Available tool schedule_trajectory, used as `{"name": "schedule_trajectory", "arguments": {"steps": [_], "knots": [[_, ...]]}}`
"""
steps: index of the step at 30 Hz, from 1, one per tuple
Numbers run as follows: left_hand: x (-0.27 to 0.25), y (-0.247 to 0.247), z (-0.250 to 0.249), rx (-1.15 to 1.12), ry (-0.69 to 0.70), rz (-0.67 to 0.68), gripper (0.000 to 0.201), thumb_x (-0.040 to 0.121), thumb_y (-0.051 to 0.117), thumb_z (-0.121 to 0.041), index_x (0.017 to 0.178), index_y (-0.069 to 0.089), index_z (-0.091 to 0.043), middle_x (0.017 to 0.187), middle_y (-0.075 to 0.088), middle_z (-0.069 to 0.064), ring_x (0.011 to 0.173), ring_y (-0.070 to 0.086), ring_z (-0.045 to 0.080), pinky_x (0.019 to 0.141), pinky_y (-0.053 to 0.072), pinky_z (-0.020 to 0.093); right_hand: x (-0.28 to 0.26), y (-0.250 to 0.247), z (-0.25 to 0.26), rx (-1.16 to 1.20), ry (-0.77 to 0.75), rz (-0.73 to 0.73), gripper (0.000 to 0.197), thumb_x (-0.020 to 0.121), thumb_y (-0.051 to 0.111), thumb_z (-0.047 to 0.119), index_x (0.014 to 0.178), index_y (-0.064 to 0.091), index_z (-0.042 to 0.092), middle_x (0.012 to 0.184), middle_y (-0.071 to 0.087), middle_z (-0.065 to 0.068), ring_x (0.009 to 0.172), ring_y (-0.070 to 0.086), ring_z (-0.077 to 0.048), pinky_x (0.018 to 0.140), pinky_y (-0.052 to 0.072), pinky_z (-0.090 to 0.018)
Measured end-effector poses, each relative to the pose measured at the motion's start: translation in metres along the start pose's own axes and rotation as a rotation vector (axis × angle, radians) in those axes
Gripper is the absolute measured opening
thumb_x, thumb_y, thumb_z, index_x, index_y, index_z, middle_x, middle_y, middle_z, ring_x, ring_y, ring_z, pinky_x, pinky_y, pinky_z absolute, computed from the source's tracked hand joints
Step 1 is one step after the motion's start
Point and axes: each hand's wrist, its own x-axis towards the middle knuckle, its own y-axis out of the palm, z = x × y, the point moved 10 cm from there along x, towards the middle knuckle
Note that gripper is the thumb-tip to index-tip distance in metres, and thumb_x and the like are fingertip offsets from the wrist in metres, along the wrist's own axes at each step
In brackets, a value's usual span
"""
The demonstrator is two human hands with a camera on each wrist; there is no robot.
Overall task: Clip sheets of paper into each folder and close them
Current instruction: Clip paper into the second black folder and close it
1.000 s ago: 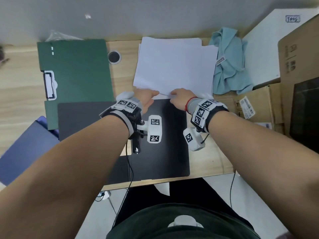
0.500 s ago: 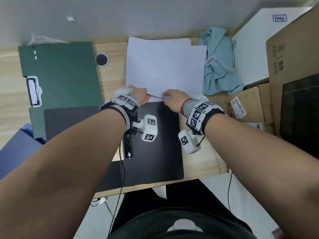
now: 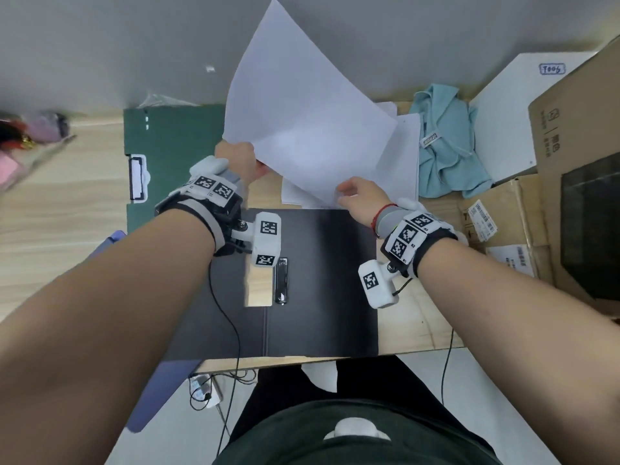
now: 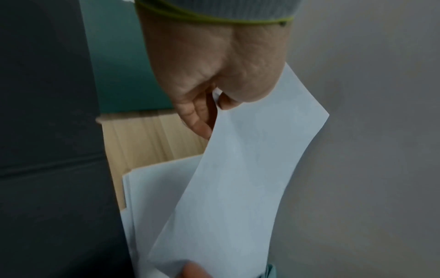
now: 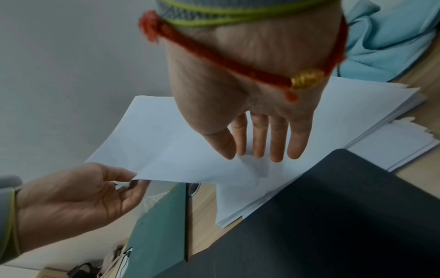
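Observation:
A single white sheet [image 3: 302, 122] is raised off the paper stack [image 3: 407, 152], its far corner high against the wall. My left hand [image 3: 258, 166] pinches the sheet's near left corner between thumb and fingers [image 4: 200, 124]. My right hand [image 3: 345, 193] is at the near right corner, its straight fingers [image 5: 277, 143] touching the sheet [image 5: 166, 143]. Just below both hands, a black folder [image 3: 322, 280] lies open and flat, with its metal clip [image 3: 281, 280] near the spine. A green folder [image 3: 174, 139] with a white clip [image 3: 137, 177] lies open at the left.
A blue folder [image 3: 161, 391] sticks out over the desk's front left edge. A teal cloth [image 3: 446, 149] lies right of the stack. Cardboard boxes [image 3: 577, 169] and a white board [image 3: 503, 122] crowd the right side. The grey wall [image 3: 100, 45] rises behind the desk.
The top sheet, flat on the stack with both hands at its near edge, has been lifted. My left hand rose with its corner and the sheet now tilts up toward the wall.

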Motion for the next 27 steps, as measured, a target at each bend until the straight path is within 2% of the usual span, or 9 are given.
{"name": "schedule_trajectory", "arguments": {"steps": [2,5,8,12,17,20,22,24,27], "knots": [[-0.007,-0.029,-0.013,0.018,0.047,-0.106,0.009,0.095,0.047,-0.006,0.099,0.055,-0.010,0.092,0.063,0.007,0.086,0.067,0.025,0.070,0.060,0.029,-0.008,0.007,0.008,0.020,-0.015,-0.012,0.030,0.089,0.059,0.018,0.120,0.062,0.018,0.122,0.063,-0.002,0.114,0.058,-0.020,0.093,0.040,-0.024],[-0.021,-0.069,-0.027,0.213,0.122,-0.244,0.031,0.092,0.047,-0.012,0.118,0.061,-0.002,0.116,0.068,0.017,0.100,0.066,0.033,0.085,0.055,0.035,-0.016,0.010,0.007,0.088,0.015,-0.060,0.037,0.087,0.063,0.021,0.122,0.053,0.017,0.125,0.059,-0.005,0.113,0.057,-0.023,0.094,0.042,-0.028],[-0.043,-0.085,-0.031,0.469,0.237,-0.162,0.040,0.094,0.044,-0.019,0.127,0.058,-0.001,0.126,0.062,0.022,0.111,0.061,0.037,0.088,0.050,0.039,-0.027,0.010,0.010,0.188,0.042,-0.110,0.055,0.085,0.067,0.019,0.131,0.039,0.014,0.135,0.048,-0.008,0.117,0.054,-0.025,0.098,0.045,-0.035],[-0.059,-0.094,-0.019,0.610,0.245,-0.115,0.042,0.091,0.044,-0.024,0.122,0.062,0.000,0.121,0.065,0.022,0.107,0.061,0.038,0.080,0.041,0.032,-0.042,0.018,0.022,0.294,0.001,-0.057,0.078,0.081,0.077,0.021,0.142,0.030,0.014,0.129,0.043,-0.001,0.111,0.048,-0.018,0.095,0.042,-0.029],[-0.070,-0.088,0.007,0.473,0.200,0.056,0.028,0.083,0.051,-0.015,0.103,0.068,-0.005,0.099,0.067,0.012,0.087,0.061,0.028,0.089,0.052,0.043,-0.054,0.038,0.033,0.246,-0.052,0.066,0.029,0.085,0.075,0.023,0.110,0.064,0.014,0.104,0.067,0.000,0.098,0.062,-0.019,0.086,0.046,-0.028],[-0.071,-0.089,0.025,0.343,0.148,0.089,0.018,0.082,0.064,-0.015,0.099,0.066,-0.009,0.101,0.068,0.010,0.088,0.063,0.026,0.089,0.054,0.045,-0.055,0.045,0.032,0.244,-0.050,0.048,0.023,0.088,0.070,0.024,0.107,0.067,0.012,0.104,0.070,-0.002,0.099,0.067,-0.024,0.092,0.053,-0.037],[-0.072,-0.087,0.038,0.320,0.129,0.120,0.022,0.086,0.073,-0.018,0.104,0.066,-0.009,0.109,0.068,0.009,0.095,0.065,0.026,0.089,0.054,0.041,-0.057,0.047,0.032,0.209,-0.057,0.044,0.014,0.091,0.066,0.023,0.102,0.063,0.015,0.097,0.069,0.000,0.089,0.066,-0.020,0.082,0.053,-0.031],[-0.069,-0.087,0.048,0.433,0.149,0.142,0.038,0.086,0.074,-0.027,0.115,0.066,-0.004,0.118,0.069,0.013,0.107,0.066,0.032,0.096,0.051,0.047,-0.058,0.047,0.032,0.164,-0.054,0.037,0.007,0.093,0.062,0.021,0.098,0.059,0.016,0.088,0.064,0.004,0.078,0.060,-0.014,0.068,0.046,-0.024],[-0.065,-0.089,0.052,0.627,0.184,0.104,0.042,0.091,0.067,-0.032,0.121,0.064,-0.002,0.123,0.067,0.015,0.111,0.064,0.035,0.099,0.049,0.048,-0.050,0.050,0.028,0.091,-0.046,0.064,0.008,0.091,0.062,0.018,0.095,0.063,0.012,0.088,0.063,-0.001,0.078,0.059,-0.019,0.068,0.047,-0.027]]}}
